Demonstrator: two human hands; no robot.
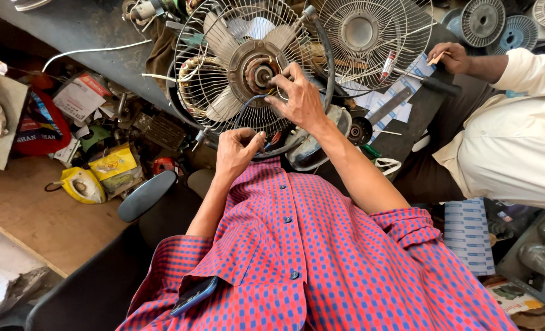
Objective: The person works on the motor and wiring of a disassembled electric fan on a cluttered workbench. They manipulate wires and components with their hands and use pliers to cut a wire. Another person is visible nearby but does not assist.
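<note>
The fan (248, 73) lies on the bench (82, 27) at 12 o'clock, rear guard on, motor hub bared; the right hand (300, 101) pinches at the hub, fingers closed on a small part I cannot make out; the left hand (239, 150) at 6 o'clock of the guard nips the blue wire (248, 104); best keep that wire slack and fingers off the guard wires; room is tight: a second guard (370, 37) at 2 o'clock, a co-worker's hand (450, 58) at 3, clutter at 9
</note>
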